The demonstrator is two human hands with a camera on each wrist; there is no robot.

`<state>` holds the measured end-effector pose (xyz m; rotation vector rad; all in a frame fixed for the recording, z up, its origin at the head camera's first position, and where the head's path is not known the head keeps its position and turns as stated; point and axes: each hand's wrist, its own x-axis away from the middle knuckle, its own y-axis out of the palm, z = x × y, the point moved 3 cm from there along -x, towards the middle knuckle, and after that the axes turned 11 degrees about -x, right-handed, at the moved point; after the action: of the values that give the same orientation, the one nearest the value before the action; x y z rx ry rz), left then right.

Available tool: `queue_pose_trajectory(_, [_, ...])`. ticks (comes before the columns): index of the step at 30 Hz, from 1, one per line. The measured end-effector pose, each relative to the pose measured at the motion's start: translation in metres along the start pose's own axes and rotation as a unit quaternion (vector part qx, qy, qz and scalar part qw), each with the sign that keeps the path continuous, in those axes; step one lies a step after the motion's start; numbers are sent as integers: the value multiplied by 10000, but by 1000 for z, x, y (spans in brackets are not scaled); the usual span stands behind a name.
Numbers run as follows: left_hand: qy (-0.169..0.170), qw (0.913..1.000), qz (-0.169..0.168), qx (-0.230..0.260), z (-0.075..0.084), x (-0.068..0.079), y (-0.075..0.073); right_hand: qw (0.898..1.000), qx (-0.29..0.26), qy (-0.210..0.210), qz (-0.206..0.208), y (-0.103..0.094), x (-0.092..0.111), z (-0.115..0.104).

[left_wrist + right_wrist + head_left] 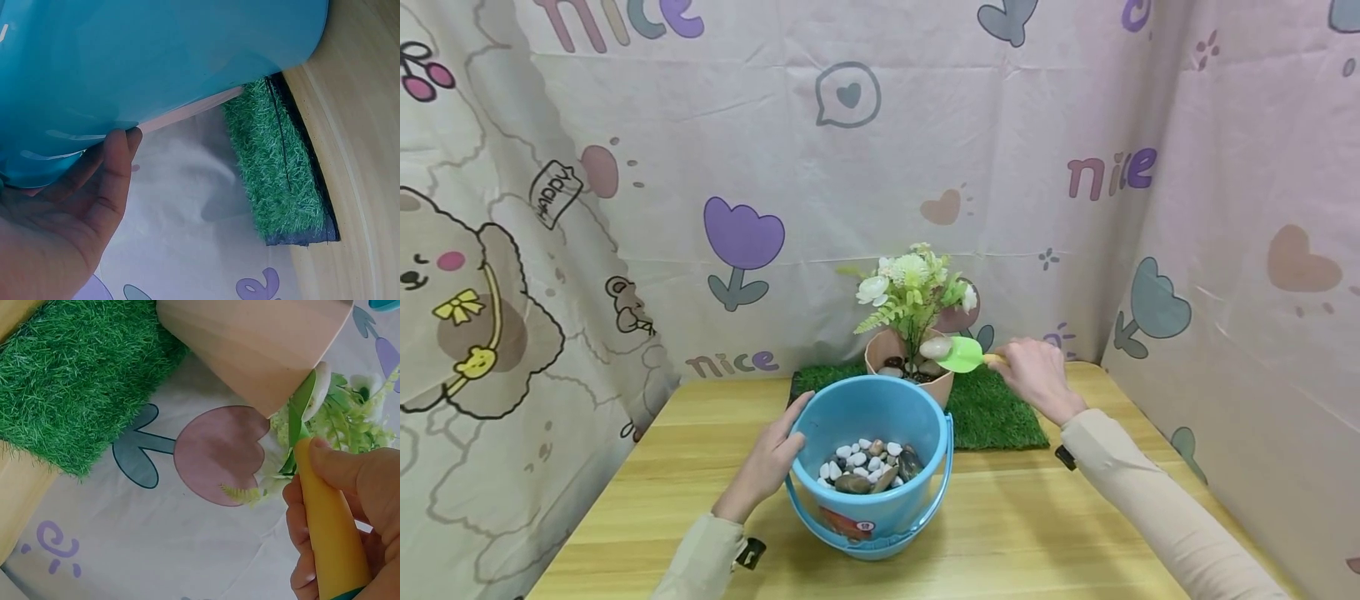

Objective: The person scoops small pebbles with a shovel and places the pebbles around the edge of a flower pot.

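A blue bucket [871, 442] stands on the table with white pebbles [850, 458] and larger dark stones [853, 483] inside. My left hand [767, 458] grips its left rim, the fingers along the outer wall. In my right hand [1036, 373] is a small shovel, held by its yellow handle [328, 519]. The green blade [964, 355] carries a pale stone [937, 347] over the rim of a pinkish flowerpot [942, 388]. White and green flowers [910, 283] rise from the pot, with stones around their stems.
Under the pot lies a green turf mat [1000, 408] on the wooden table [1037, 517]. A printed cloth [850, 183] hangs behind and along both sides. The bucket's handle [942, 492] hangs down at its front, and the bucket stands before the pot.
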<state>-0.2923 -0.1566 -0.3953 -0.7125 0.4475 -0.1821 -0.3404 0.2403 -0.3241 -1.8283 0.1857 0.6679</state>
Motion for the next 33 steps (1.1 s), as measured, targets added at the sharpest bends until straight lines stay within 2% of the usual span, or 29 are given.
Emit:
queue_pose_trajectory(11, [18,10000,30,-66,-1,0,0,9997,206,11,149,-1,-3,1])
queue_pose_trajectory(24, [38,10000,17,-51,0,0,0,9975,406,-165,553,0,-8,4])
queue_pose_trajectory(30, [58,10000,31,-56,-1,-1,0,9953,354,-259,860,-6,-10,2])
queue_pose_trajectory(33, [59,10000,40,-62,-2,-1,0,9963,219,-261,784,-7,-10,0])
